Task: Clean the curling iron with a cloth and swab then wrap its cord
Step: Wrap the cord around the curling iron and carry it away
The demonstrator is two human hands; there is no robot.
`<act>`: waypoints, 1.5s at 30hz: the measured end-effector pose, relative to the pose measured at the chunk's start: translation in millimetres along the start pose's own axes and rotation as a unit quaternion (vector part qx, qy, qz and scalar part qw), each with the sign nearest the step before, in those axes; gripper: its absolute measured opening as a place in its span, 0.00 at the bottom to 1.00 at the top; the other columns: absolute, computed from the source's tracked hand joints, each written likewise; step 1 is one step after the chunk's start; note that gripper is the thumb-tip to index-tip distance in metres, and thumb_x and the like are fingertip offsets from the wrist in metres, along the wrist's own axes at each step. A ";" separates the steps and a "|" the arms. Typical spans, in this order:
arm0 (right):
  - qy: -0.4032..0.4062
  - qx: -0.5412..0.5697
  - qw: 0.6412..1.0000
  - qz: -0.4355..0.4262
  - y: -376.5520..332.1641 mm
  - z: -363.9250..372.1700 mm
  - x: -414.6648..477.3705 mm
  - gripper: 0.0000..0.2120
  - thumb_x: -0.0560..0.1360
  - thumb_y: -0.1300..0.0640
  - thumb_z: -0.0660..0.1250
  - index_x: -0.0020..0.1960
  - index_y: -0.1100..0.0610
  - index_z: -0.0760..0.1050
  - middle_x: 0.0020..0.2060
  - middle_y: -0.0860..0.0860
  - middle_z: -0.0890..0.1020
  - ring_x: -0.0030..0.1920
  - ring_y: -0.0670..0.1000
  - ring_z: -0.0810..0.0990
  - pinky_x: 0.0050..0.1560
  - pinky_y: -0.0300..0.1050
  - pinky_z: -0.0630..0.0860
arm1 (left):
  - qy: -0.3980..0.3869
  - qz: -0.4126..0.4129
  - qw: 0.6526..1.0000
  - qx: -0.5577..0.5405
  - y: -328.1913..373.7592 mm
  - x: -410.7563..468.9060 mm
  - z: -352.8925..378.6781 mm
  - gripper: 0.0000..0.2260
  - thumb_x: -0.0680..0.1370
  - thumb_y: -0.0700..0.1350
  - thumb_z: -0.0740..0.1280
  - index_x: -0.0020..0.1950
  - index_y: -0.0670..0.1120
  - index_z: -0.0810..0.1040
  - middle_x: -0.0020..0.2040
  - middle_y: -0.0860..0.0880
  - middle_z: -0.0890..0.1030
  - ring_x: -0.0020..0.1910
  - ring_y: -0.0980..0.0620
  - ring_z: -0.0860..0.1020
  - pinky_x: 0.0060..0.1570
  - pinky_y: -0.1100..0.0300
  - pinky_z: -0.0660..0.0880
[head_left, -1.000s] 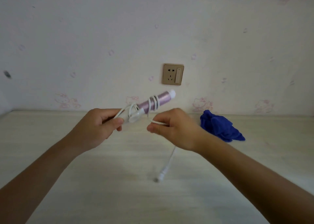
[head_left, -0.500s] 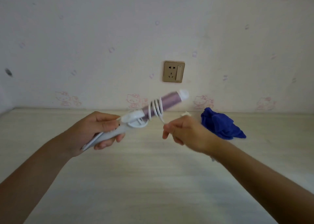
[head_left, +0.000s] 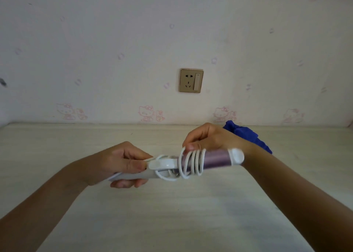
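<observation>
I hold the curling iron (head_left: 215,161) level above the table, its purple barrel and white tip pointing right. My left hand (head_left: 122,163) grips its white handle, thumb on the clamp lever. The white cord (head_left: 192,164) lies in several loops around the barrel near the clamp. My right hand (head_left: 208,139) sits just behind the barrel with curled fingers pinching the cord at the top of the loops. The blue cloth (head_left: 248,135) lies crumpled on the table behind my right wrist, partly hidden. No swab is in view.
The pale wooden table (head_left: 172,213) meets a patterned wall at the back. A gold wall socket with a switch (head_left: 191,80) sits on the wall above the table's rear edge.
The iron has swung down from tilted up to level and come closer. My right hand carried the cord up and over the barrel, adding loops; the dangling plug end is no longer visible.
</observation>
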State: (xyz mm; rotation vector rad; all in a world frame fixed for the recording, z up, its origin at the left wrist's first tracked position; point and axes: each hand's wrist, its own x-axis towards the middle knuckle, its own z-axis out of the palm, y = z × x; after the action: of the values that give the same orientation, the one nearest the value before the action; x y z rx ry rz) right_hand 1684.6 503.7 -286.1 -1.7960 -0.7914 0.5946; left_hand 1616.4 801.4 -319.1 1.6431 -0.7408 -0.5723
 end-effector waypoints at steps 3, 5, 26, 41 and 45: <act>0.134 0.102 0.986 -0.004 20.2 13.3 -1.0 0.04 0.71 0.60 0.69 0.37 0.56 0.81 0.30 0.56 0.76 0.30 0.54 0.70 0.29 0.43 0.68 | 0.099 0.054 0.989 -0.098 -20.2 13.1 16.8 0.13 0.81 0.46 0.63 0.54 0.38 0.83 0.38 0.41 0.80 0.22 0.55 0.70 0.23 0.66 0.67; 0.237 0.141 0.961 -0.028 28.3 25.9 1.5 0.12 0.76 0.63 0.67 0.36 0.52 0.82 0.28 0.51 0.76 0.28 0.50 0.72 0.29 0.42 0.70 | 0.196 0.056 0.973 -0.105 -32.3 26.0 27.3 0.14 0.79 0.50 0.65 0.53 0.39 0.83 0.38 0.41 0.79 0.23 0.53 0.69 0.23 0.64 0.66; 0.381 -0.073 0.915 0.109 81.9 80.2 -73.8 0.23 0.72 0.48 0.73 0.64 0.30 0.75 0.44 0.46 0.85 0.40 0.45 0.83 0.38 0.36 0.78 | 0.410 -0.111 0.860 0.283 -64.8 -11.1 120.8 0.29 0.72 0.70 0.64 0.68 0.58 0.73 0.61 0.62 0.78 0.62 0.63 0.76 0.62 0.55 0.74; 0.299 -0.167 0.924 0.170 96.1 92.8 -125.0 0.34 0.70 0.38 0.74 0.74 0.34 0.69 0.55 0.35 0.81 0.52 0.37 0.80 0.50 0.40 0.77 | 0.314 -0.239 0.785 0.477 -84.1 -70.5 168.8 0.40 0.73 0.72 0.58 0.77 0.49 0.68 0.80 0.52 0.66 0.81 0.49 0.58 0.79 0.42 0.54; 0.316 -0.169 0.922 0.149 107.7 90.4 -128.2 0.35 0.66 0.31 0.74 0.71 0.29 0.70 0.54 0.27 0.80 0.52 0.30 0.79 0.44 0.37 0.76 | 0.303 -0.256 0.785 0.475 -86.0 -68.3 169.5 0.40 0.72 0.71 0.61 0.77 0.48 0.68 0.80 0.51 0.65 0.81 0.49 0.59 0.78 0.40 0.54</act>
State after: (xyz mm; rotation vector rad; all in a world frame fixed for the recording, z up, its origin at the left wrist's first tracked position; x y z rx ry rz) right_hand 1561.1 436.5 -414.3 -2.2690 -0.1779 0.0339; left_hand 1462.3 747.9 -438.2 2.8226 -0.0243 0.0638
